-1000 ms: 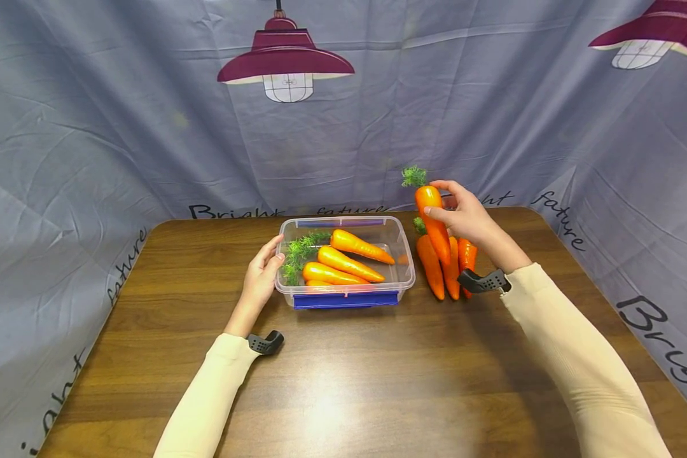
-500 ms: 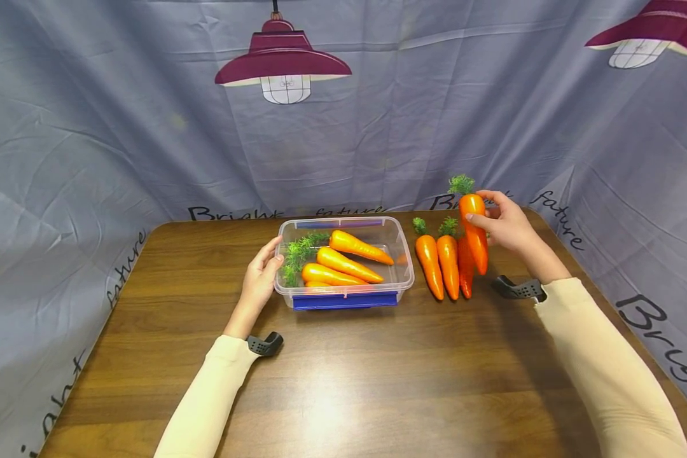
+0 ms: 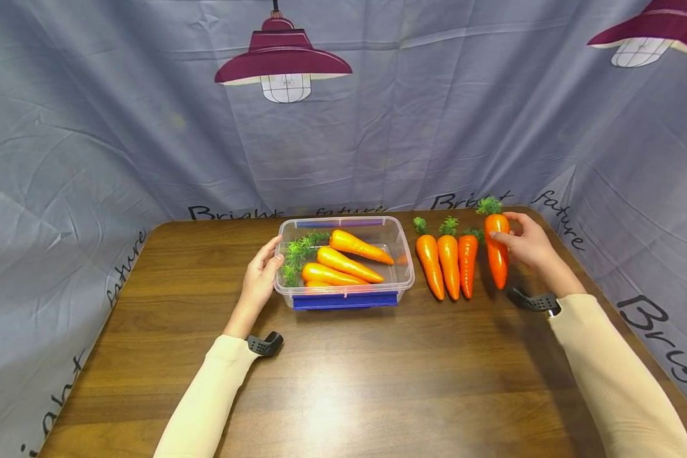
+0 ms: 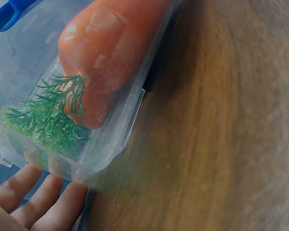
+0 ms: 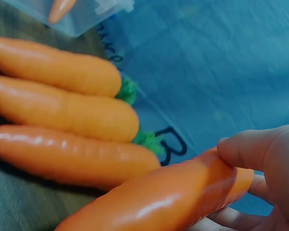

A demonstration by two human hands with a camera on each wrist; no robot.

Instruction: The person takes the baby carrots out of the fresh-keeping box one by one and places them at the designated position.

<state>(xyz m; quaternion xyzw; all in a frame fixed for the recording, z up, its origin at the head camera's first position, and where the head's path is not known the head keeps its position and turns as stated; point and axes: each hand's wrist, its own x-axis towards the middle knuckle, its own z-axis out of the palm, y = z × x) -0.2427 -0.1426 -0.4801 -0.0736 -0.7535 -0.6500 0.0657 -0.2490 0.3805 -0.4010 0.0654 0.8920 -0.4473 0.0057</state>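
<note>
My right hand (image 3: 529, 240) pinches an orange carrot (image 3: 497, 245) with a green leafy top, just right of a row. The carrot is tip-down in the head view; I cannot tell whether its tip touches the table. In that row lie three carrots side by side: one (image 3: 430, 264), a second (image 3: 449, 264) and a redder third (image 3: 467, 264). My left hand (image 3: 260, 270) rests its fingers against the left end of a clear plastic container (image 3: 345, 300) with blue clasps. Several carrots (image 3: 350, 263) lie inside, tops to the left. Fingertips (image 4: 70, 195) touch the container's end wall in the left wrist view.
The wooden table (image 3: 343, 381) ends at the back against a grey-blue curtain (image 3: 412, 127) printed with lamps and lettering. The container stands close to the table's back edge, left of the carrot row.
My right hand has carried its carrot rightward and lowered it, from above the row to the row's right side. The left hand and the container have stayed put.
</note>
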